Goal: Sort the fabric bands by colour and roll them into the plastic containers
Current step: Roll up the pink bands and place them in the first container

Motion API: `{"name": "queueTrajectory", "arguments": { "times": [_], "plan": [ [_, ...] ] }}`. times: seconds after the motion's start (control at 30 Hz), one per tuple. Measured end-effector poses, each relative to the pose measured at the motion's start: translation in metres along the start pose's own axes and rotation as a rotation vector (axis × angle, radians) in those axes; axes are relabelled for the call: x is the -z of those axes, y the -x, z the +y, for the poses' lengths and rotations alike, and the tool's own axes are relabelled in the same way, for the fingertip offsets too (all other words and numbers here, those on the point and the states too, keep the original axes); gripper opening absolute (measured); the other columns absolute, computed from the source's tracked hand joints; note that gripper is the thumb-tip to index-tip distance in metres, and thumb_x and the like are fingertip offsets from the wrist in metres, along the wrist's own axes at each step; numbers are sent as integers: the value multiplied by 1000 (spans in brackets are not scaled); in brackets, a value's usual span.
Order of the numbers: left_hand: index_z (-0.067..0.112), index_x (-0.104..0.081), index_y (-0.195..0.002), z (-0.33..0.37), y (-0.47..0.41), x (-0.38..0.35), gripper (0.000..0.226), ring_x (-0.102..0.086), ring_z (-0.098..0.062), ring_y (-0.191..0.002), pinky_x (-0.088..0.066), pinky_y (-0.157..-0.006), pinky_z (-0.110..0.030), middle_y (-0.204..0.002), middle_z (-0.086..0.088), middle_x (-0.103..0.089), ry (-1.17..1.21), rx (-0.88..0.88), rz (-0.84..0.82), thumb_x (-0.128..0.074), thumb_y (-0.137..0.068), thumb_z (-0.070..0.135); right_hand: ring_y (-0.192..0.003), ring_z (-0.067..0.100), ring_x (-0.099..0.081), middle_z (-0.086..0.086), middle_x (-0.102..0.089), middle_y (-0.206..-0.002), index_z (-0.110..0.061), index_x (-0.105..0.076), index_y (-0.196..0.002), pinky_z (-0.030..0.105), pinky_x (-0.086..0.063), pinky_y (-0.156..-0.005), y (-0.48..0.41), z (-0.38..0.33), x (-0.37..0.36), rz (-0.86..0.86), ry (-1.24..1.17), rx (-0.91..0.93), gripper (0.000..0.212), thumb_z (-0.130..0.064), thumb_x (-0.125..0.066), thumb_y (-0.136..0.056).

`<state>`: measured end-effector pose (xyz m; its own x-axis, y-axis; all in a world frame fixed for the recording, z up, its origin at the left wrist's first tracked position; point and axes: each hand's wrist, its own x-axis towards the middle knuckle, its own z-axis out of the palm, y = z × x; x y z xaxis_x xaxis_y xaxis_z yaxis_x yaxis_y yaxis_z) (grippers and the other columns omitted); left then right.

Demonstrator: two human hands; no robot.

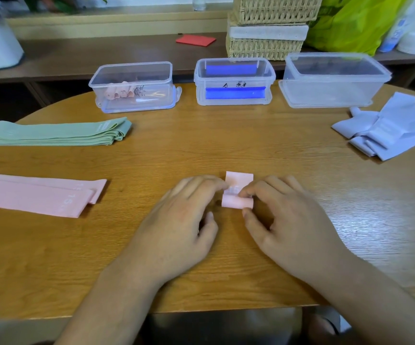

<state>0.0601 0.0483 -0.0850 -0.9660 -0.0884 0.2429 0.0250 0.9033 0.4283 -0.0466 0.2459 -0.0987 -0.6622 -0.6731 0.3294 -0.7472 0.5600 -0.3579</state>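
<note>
A pink fabric band [238, 181] lies mid-table, most of it wound into a small roll with a short flat tail pointing away from me. My left hand [184, 220] and my right hand [288, 220] both pinch the roll with curled fingertips, one at each end. Flat pink bands [34, 195] lie stacked at the left. Folded green bands [54, 133] sit behind them. Pale lilac bands [390, 130] lie in a loose heap at the right. Of three clear plastic containers at the back, the left one [131, 73] holds several pink rolls.
The middle container [233, 70] has blue clips, and the right container [335, 78] is larger. Behind them a bench carries wicker baskets [266, 28], a red sheet [196, 40] and a green bag [350, 23]. The round wooden table's [201, 145] front edge runs under my forearms.
</note>
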Motion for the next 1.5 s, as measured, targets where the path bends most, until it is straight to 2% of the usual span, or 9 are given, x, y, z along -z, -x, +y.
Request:
{"name": "queueTrajectory", "arguments": {
  "times": [0.13,0.27,0.43,0.57,0.93,1.13,1.3,1.4,1.5],
  "plan": [
    [36,-52,-142,-1,1,-1,48,-38,-1,-143,-41,-115,-33,-147,23,-46,-46,-28,-29,-58,-97,19,-107,11,-51,-21,-61,-113,-37,-63,-117,39,-49,-90,0,-3,-1,7,75,-14,25,-47,-59,-95],
    [39,-48,-148,-2,-1,-2,50,-36,1,-143,-40,-117,-35,-148,24,-45,-62,-8,-38,-53,-99,25,-114,14,-52,-17,-62,-121,-34,-64,-127,43,-51,-92,0,-3,-2,-1,110,-27,34,-47,-56,-96],
    [43,-36,-158,-3,-2,-4,60,-33,0,-145,-37,-118,-36,-154,24,-40,-92,9,-58,-50,-100,29,-114,14,-53,-15,-61,-124,-31,-65,-127,35,-47,-94,2,-5,1,42,61,98,33,-24,-65,-95],
    [39,-25,-163,-3,-1,-5,70,-30,0,-149,-34,-122,-35,-161,22,-35,-73,23,-46,-50,-100,28,-116,12,-52,-19,-58,-129,-33,-63,-129,27,-38,-92,2,-4,-2,15,105,92,41,-19,-64,-91],
    [35,-30,-160,-1,-2,-5,64,-32,3,-146,-33,-122,-30,-155,22,-42,-67,44,-23,-53,-101,28,-127,15,-49,-18,-57,-140,-32,-56,-142,40,-47,-104,-5,-4,-3,-5,150,32,48,-26,-61,-94],
    [38,-21,-163,1,-2,-4,70,-28,6,-147,-31,-124,-27,-160,22,-36,-40,74,7,-55,-102,31,-146,24,-40,-9,-52,-151,-29,-51,-148,47,-44,-114,-17,-8,2,-86,247,11,52,-40,-53,-98],
    [38,-19,-163,1,-1,-4,71,-27,7,-148,-31,-124,-27,-161,23,-35,-38,72,14,-55,-102,31,-126,21,-51,-11,-63,-128,-32,-62,-124,42,-49,-97,-39,-10,-1,-38,292,-45,28,-42,-54,-99],
    [39,-19,-163,2,-1,-3,71,-28,8,-147,-32,-123,-26,-159,24,-36,-26,72,17,-56,-102,31,-114,19,-53,-13,-64,-118,-33,-62,-119,40,-48,-87,-45,-7,-5,19,246,-86,20,-39,-55,-101],
    [38,-24,-161,1,-1,-2,69,-30,6,-146,-33,-121,-25,-157,22,-39,-19,73,58,-57,-101,31,-107,15,-55,-16,-63,-113,-30,-66,-122,39,-49,-88,-39,-5,-7,111,-16,-89,22,-33,-60,-101]
  ]
}}
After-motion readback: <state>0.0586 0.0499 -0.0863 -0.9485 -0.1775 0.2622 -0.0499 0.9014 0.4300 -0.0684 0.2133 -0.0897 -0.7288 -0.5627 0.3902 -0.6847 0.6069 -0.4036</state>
